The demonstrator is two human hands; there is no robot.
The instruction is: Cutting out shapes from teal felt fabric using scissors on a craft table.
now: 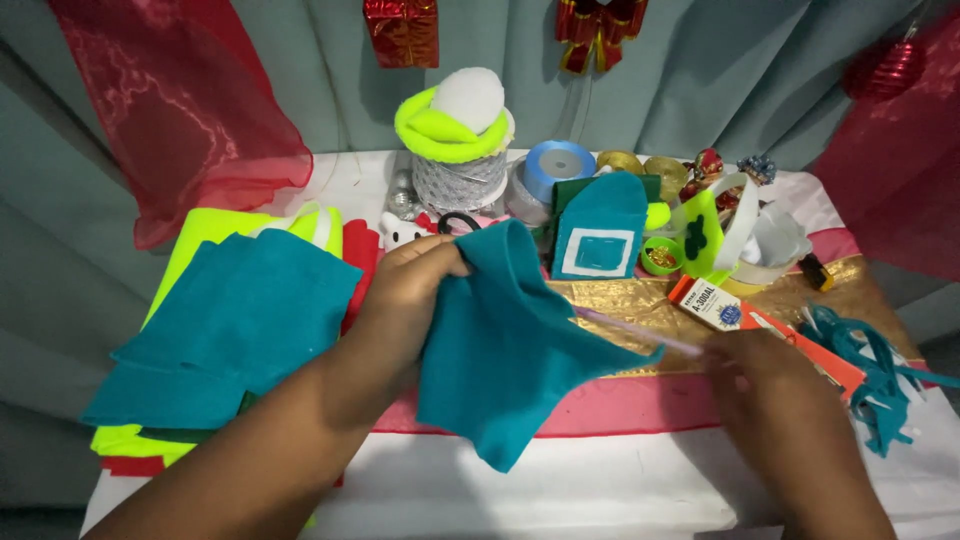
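My left hand [405,290] pinches the upper edge of a teal felt piece [500,350] and holds it up over the table. My right hand [765,385] is at the felt's right tip and grips a thin pale stick or pen [640,330] that runs across the felt's corner. The felt hangs loose below both hands. A stack of teal, neon yellow and red felt sheets [225,320] lies to the left of my left arm.
A teal felt house with a white window [598,230] stands behind the felt. Ribbon spools [555,168], a neon yellow and white roll [455,120], a small box [712,303], an orange card [810,350], teal scraps [870,375] and trinkets crowd the back and right. Red sheer fabric [190,110] hangs left.
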